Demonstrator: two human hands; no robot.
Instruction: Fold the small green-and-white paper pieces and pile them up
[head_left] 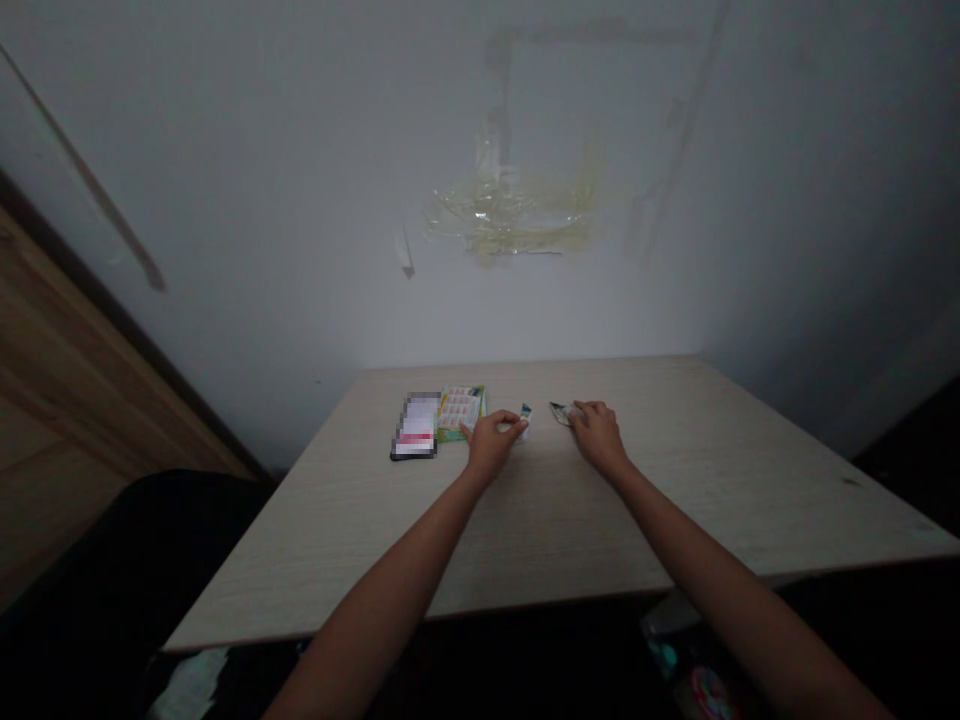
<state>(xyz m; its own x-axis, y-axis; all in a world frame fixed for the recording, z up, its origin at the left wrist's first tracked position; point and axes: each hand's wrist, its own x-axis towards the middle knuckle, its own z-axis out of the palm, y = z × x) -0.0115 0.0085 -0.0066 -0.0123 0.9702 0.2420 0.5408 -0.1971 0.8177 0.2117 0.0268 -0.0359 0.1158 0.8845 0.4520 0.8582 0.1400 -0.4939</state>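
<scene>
Above the middle of the table, my left hand (pixel 493 440) pinches a small printed piece of paper (pixel 526 411) between thumb and fingers. To its right, my right hand (pixel 598 432) is closed on another small printed paper piece (pixel 560 412) with a dark pointed corner. A gap separates the two pieces. Just left of my left hand lies a colourful printed booklet or sheet (pixel 459 408) with green and yellow edges, partly hidden by that hand. Touching its left side is a phone (pixel 415 425) with a lit, blurred screen.
The pale wooden table (pixel 360 545) meets a grey wall (pixel 300 200) at the back. Peeling clear tape (pixel 517 220) sticks to the wall. A dark covered shape (pixel 150 540) stands by the table's left edge, and bright items (pixel 705 685) show beneath the front edge.
</scene>
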